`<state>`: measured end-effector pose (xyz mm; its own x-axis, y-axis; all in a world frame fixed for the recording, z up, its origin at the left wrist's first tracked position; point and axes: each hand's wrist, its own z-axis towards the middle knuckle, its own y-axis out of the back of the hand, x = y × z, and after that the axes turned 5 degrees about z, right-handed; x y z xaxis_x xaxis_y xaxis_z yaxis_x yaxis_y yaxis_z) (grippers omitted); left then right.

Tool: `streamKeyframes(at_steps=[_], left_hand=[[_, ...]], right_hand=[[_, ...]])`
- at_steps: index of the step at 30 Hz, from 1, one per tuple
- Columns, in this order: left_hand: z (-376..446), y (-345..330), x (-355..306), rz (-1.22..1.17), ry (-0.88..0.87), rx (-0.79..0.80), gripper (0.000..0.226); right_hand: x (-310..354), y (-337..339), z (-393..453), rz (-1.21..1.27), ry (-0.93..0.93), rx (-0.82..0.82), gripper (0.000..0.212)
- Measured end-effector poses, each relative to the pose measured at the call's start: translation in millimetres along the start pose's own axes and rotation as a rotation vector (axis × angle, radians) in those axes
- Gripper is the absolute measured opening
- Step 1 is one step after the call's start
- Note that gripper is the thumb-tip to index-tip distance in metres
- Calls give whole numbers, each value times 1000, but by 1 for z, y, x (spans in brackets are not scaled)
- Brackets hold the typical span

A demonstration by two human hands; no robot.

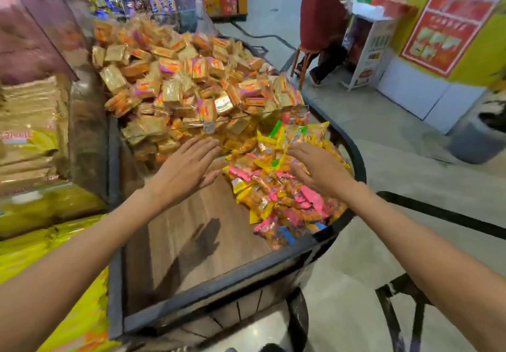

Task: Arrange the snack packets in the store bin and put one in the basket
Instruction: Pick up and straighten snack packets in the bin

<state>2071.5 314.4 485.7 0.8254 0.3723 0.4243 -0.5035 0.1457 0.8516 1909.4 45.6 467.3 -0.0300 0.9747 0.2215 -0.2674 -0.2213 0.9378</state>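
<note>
1. A head-worn camera looks down into a dark-framed store bin point(208, 287) with a wood-grain floor. Both bare forearms of 1 person reach into it from the near edge.

2. The snack packets point(276, 187), small yellow, pink and orange pouches, lie in a loose heap against the bin's right side. The heap runs lengthwise from the near right corner away toward a clear divider point(219, 124).

3. The left hand point(184, 169) is flat, palm down, fingers straight and together, pointing away from the person. It holds nothing and hovers over the bare floor just left of the heap; whether it touches anything cannot be told.

4. The right hand point(319, 172) is spread, fingers slightly bent, resting on top of the heap. It does not clearly grip any packet.

5. The heap lies between the 2 hands and to the right, so the right hand is nearer, already on it. The left hand stands at its left edge, placed as if to press the packets rightward.

6. Open room: the left and near parts of the bin floor are bare. The right rim curves tightly round the heap, so packets pushed that way could spill over.

7. Beyond the divider sits a tall mound of gold and orange wrapped packets point(191, 77). Large yellow bags point(35, 244) lie left of the bin.

8. No basket can be clearly identified; a dark frame point(397, 294) at lower right may belong to 1.
</note>
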Motion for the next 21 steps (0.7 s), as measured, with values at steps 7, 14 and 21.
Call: streamKeyframes(at_steps=[7,14,21], left_hand=[[40,-53,-11,-66,34,31,74],[42,-108,-53,-93,161,-3,64],[22,-161,-100,-79,204,85,67]], right_hand=[[-54,-8,27,-13,93,80,47],[-107,-62,55,25,342,128,49],[-153,-106,49,58,495,65,47]])
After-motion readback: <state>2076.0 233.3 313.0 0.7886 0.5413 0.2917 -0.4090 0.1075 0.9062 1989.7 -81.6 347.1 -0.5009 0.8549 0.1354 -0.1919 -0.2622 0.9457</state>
